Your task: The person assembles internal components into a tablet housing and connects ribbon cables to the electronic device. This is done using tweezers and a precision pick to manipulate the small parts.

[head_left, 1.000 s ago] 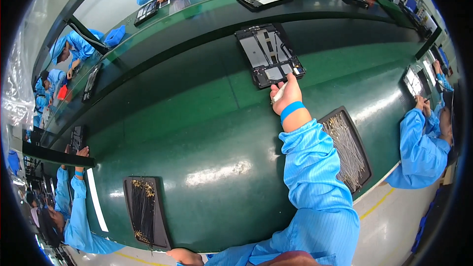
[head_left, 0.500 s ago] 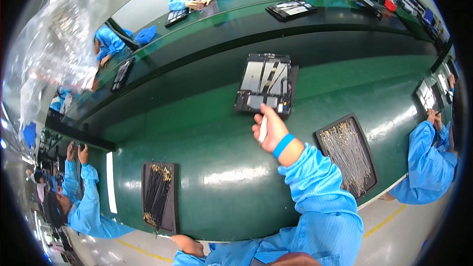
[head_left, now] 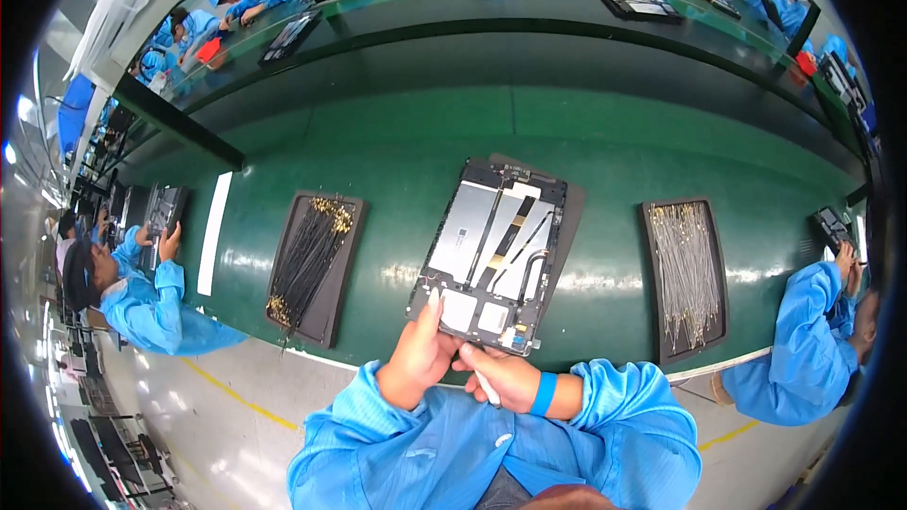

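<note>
Tablet (head_left: 491,260) drawn nearer, curled hands (head_left: 416,356) touch its edge.

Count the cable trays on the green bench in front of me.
2: the left tray, holding black cables, left of the opened device; the right tray, holding grey cables, right of it. No others show.

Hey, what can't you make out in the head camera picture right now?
Head view:
Left hand: some fingertips, hidden by the opened tablet.
Slim white item: partly hidden inside the right hand.
Dark panel: mostly covered by the tablet.
Clear plastic: upper part cut off by the top edge.
Black cables: tip details too small to tell.
</note>
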Demonstrator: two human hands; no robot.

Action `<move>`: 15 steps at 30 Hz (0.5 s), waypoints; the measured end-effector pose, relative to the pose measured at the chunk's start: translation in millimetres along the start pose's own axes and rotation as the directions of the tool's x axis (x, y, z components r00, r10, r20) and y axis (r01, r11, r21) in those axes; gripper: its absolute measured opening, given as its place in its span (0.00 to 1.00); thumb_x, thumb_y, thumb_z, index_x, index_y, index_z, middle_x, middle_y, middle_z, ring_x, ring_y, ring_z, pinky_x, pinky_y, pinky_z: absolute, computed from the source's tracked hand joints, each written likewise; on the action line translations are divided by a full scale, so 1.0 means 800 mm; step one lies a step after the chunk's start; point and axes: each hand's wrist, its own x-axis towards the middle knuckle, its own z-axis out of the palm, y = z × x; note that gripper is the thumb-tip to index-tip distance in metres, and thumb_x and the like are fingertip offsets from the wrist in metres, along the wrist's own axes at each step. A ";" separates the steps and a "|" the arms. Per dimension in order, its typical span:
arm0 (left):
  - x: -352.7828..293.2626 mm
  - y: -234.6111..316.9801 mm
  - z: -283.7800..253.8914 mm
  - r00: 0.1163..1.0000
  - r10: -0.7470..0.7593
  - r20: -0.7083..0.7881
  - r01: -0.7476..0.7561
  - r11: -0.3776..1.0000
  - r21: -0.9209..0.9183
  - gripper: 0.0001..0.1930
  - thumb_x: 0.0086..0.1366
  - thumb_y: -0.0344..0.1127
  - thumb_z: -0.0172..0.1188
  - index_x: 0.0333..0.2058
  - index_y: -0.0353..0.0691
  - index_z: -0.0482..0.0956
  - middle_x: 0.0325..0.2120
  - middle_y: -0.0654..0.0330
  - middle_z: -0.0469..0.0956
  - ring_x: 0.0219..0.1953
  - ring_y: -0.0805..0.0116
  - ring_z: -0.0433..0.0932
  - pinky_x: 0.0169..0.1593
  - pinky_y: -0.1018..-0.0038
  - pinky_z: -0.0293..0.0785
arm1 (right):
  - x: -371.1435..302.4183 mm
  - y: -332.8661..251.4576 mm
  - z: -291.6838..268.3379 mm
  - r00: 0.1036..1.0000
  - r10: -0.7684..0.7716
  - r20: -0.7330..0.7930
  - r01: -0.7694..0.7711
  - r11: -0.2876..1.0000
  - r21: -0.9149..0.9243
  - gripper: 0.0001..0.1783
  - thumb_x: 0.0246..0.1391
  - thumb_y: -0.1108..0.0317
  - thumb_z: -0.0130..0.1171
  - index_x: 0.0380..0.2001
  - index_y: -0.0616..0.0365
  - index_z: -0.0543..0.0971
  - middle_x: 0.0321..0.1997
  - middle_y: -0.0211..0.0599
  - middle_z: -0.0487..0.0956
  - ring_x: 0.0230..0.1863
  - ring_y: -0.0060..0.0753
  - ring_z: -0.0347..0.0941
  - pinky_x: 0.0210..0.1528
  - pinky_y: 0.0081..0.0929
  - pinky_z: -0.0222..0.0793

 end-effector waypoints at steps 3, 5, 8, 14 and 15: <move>0.001 -0.002 -0.004 0.988 0.066 -0.141 -0.085 0.987 -0.136 0.19 0.60 0.39 0.42 0.47 0.34 0.61 0.42 0.55 0.68 0.42 0.62 0.69 0.45 0.66 0.66 | 0.003 0.015 0.004 0.999 -0.037 0.022 0.043 0.916 -0.398 0.34 0.44 0.42 0.48 0.47 0.57 0.63 0.32 0.35 0.70 0.27 0.26 0.66 0.27 0.22 0.63; -0.009 0.012 0.002 0.987 0.103 -0.127 -0.107 0.994 -0.030 0.19 0.60 0.39 0.43 0.47 0.34 0.61 0.42 0.55 0.68 0.43 0.63 0.69 0.45 0.67 0.66 | 0.009 0.033 -0.007 0.993 -0.086 0.083 0.119 0.786 -0.607 0.35 0.45 0.42 0.46 0.49 0.57 0.61 0.35 0.39 0.71 0.32 0.32 0.67 0.33 0.24 0.64; -0.036 0.047 -0.024 0.999 0.037 -0.029 -0.028 0.965 0.259 0.20 0.59 0.39 0.45 0.47 0.35 0.61 0.44 0.56 0.66 0.44 0.65 0.68 0.46 0.69 0.65 | -0.011 0.005 0.016 0.980 0.139 0.142 0.055 0.496 -0.867 0.35 0.47 0.43 0.41 0.51 0.58 0.58 0.47 0.47 0.67 0.48 0.46 0.63 0.50 0.27 0.56; -0.009 0.054 -0.034 0.978 -0.128 -0.163 0.173 0.937 0.304 0.23 0.61 0.48 0.38 0.44 0.33 0.65 0.40 0.54 0.70 0.41 0.67 0.70 0.45 0.72 0.65 | 0.029 0.060 0.015 0.891 0.239 0.386 0.206 0.545 -0.813 0.34 0.50 0.44 0.38 0.52 0.59 0.56 0.54 0.48 0.59 0.56 0.41 0.54 0.56 0.25 0.47; -0.007 0.049 -0.031 0.984 -0.083 -0.160 0.128 0.946 0.297 0.24 0.61 0.49 0.37 0.43 0.33 0.66 0.39 0.54 0.71 0.41 0.66 0.71 0.44 0.72 0.66 | 0.034 0.063 0.011 0.897 0.217 0.385 0.233 0.507 -0.830 0.34 0.50 0.44 0.38 0.52 0.61 0.57 0.52 0.47 0.62 0.54 0.37 0.57 0.54 0.25 0.50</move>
